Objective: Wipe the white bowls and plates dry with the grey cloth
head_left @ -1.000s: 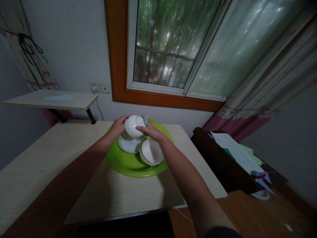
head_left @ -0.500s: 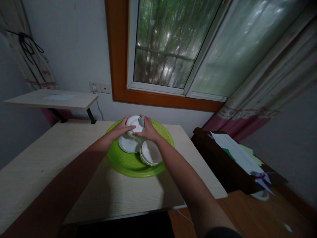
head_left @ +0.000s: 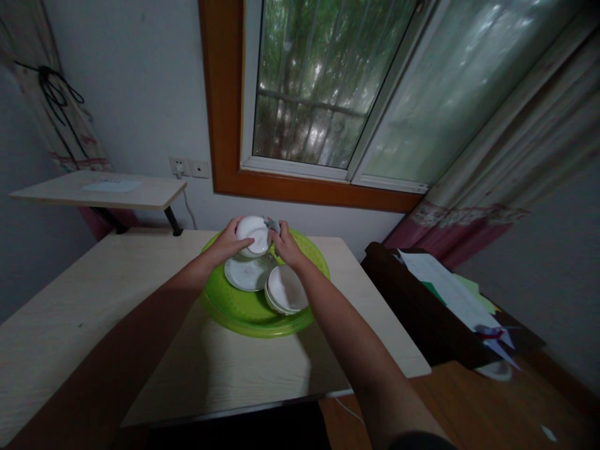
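My left hand (head_left: 229, 242) is closed on the left side of a white bowl (head_left: 253, 236), thumb across its underside, which faces me. At the bowl's right rim, my right hand (head_left: 285, 244) pinches a grey-green cloth (head_left: 272, 225) that touches the bowl. Below them a white plate (head_left: 246, 275) lies in a large green basin (head_left: 244, 322). Stacked white bowls (head_left: 287, 290) stand to the right of the plate, inside the basin, near my right forearm.
The basin rests on a pale wooden table (head_left: 164, 350). A raised shelf (head_left: 70, 190) with a paper on it stands at the back left. Behind are a wall and a window (head_left: 319, 94). On the right a dark brown piece of furniture (head_left: 403, 300) bears papers.
The bowl has tilted and turned slightly in my left hand. My right hand with the cloth has shifted a little to the right, along the bowl's rim.
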`<state>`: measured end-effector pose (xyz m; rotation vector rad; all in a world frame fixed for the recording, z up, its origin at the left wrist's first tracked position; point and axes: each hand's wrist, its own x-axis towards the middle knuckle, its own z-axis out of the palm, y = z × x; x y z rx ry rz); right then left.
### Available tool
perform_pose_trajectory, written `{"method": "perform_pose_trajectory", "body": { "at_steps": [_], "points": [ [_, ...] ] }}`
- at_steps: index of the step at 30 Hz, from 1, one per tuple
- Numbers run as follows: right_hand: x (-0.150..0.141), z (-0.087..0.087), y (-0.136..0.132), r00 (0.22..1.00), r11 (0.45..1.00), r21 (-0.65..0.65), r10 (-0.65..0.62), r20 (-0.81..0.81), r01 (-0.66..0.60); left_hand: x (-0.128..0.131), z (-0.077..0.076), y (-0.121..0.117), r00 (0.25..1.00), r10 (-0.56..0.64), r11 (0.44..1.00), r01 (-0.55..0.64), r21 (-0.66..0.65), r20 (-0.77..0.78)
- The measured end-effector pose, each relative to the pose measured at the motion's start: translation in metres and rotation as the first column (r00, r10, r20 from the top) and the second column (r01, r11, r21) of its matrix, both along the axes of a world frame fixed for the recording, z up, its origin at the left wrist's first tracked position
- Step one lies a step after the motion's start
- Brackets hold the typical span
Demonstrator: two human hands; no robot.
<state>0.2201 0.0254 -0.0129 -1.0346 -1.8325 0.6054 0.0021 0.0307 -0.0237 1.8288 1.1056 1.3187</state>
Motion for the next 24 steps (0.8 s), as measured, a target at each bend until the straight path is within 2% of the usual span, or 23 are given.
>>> {"method": "perform_pose_trajectory", "body": {
  "at_steps": [4,7,9,11,16,20,24],
  "points": [
    [0.003,0.002,0.006,0.998,0.985,0.164,-0.062,0.001,0.061,0.001,0.002,-0.001,0.998,0.058,0.998,-0.057,0.022,-0.011],
    [0.005,0.006,0.007,0.978,0.935,0.3,-0.208,0.025,0.191,0.003,0.006,-0.005,0.996,0.083,0.997,-0.083,-0.008,-0.013],
    [0.006,0.008,0.006,0.948,0.899,0.337,-0.314,0.047,0.28,0.005,0.009,-0.008,0.996,0.079,0.997,-0.08,-0.014,-0.032],
    [0.005,0.009,0.003,0.938,0.889,0.349,-0.341,0.067,0.298,0.006,0.011,-0.012,0.995,0.078,0.997,-0.078,-0.004,-0.064],
    [-0.001,0.012,-0.004,0.971,0.896,0.405,-0.228,0.073,0.18,0.006,0.012,-0.014,0.994,0.058,0.998,-0.056,0.024,-0.096],
    [-0.01,0.019,-0.017,0.967,0.861,0.509,-0.111,0.23,-0.022,0.006,0.011,-0.012,0.994,0.069,0.997,-0.066,0.045,-0.083],
    [-0.019,0.025,-0.029,0.925,0.837,0.519,-0.04,0.378,-0.176,0.005,0.009,-0.011,0.998,0.023,0.998,-0.02,0.063,-0.056]
  ]
}}
